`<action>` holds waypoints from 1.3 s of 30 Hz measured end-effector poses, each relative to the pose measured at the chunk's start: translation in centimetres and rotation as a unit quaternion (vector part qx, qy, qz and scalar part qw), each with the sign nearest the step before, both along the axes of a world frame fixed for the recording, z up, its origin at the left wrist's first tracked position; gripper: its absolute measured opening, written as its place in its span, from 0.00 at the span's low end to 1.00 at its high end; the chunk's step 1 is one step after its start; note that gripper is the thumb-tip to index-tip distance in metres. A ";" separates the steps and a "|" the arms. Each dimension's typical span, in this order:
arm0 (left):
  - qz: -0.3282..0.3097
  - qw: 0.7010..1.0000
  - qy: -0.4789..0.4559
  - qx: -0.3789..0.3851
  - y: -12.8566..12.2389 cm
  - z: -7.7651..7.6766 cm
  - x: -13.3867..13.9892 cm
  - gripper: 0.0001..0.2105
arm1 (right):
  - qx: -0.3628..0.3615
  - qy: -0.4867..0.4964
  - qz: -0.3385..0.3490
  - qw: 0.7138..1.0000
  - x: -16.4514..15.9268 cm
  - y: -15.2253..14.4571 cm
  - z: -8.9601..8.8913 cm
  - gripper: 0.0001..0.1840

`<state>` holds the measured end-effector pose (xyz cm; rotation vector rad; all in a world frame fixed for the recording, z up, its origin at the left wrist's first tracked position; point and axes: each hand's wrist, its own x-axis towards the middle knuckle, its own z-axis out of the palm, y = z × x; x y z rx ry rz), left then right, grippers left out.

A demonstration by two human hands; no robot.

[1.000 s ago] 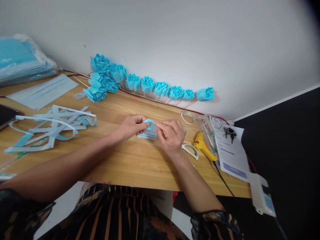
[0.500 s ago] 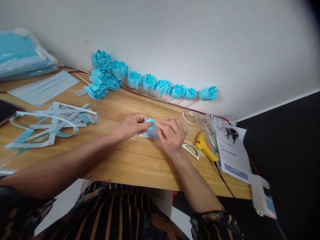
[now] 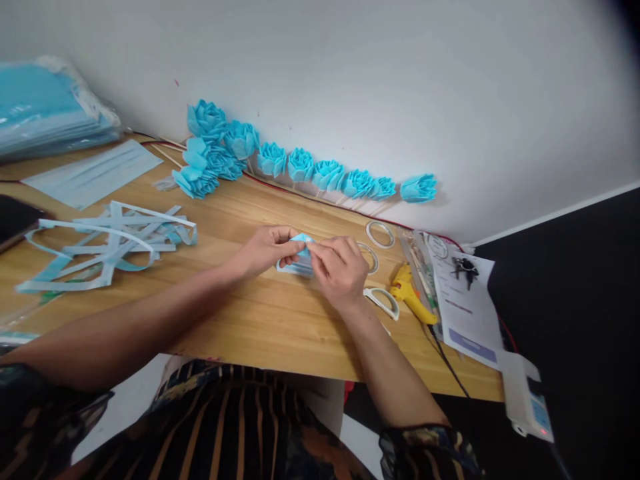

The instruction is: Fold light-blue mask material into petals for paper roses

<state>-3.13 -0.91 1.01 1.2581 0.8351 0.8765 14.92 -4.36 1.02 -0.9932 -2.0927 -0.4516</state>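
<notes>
Between my two hands is a small folded piece of light-blue mask fabric [image 3: 302,237]. My left hand [image 3: 273,251] pinches its left side between thumb and fingers. At its right edge my right hand [image 3: 343,268] pinches with thumb and forefinger, the other fingers curled in. Just below them on the wooden table lies more pleated blue material [image 3: 300,268], partly covered by my hands. Along the wall lean several blue fabric flowers [image 3: 328,175] on thin sticks.
Cut strips [image 3: 113,247] are heaped at left, beside a flat mask sheet [image 3: 93,173] and a bagged stack of masks [image 3: 45,110]. On the right are tape rolls [image 3: 380,224], scissors with a white handle [image 3: 395,308], a yellow glue gun [image 3: 411,293], paper [image 3: 463,307] and keys [image 3: 466,268].
My right fingers have moved slightly left and closer to my left thumb, and the blue piece now shows a peaked fold between them. The view has shifted slightly.
</notes>
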 end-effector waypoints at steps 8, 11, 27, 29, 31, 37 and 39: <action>0.002 0.999 -0.029 -0.031 0.3 -0.9 0.1 0.07 | -0.078 -0.024 0.023 0.996 0.0 -0.2 0.6 0.14; 0.014 0.997 -0.055 -0.050 0.4 -1.0 0.0 0.08 | -0.097 -0.032 0.022 0.995 -0.1 -0.4 0.7 0.17; -0.020 0.999 0.023 -0.013 0.7 -0.7 -0.2 0.08 | -0.304 0.184 0.065 0.932 0.9 0.7 1.1 0.13; -0.022 0.999 0.021 -0.013 0.6 -0.7 -0.2 0.08 | -0.309 0.204 0.061 0.927 0.8 0.7 1.0 0.13; -0.025 0.999 0.017 -0.014 0.6 -0.7 -0.3 0.09 | -0.320 0.245 0.059 0.913 0.9 0.7 0.9 0.16; 0.002 0.994 -0.087 -0.073 0.7 -0.6 -0.3 0.11 | -0.306 0.293 0.041 0.905 1.1 1.0 0.3 0.27; 0.003 0.989 -0.117 -0.087 0.7 -0.6 -0.4 0.11 | -0.272 0.245 0.048 0.929 0.9 0.9 0.3 0.30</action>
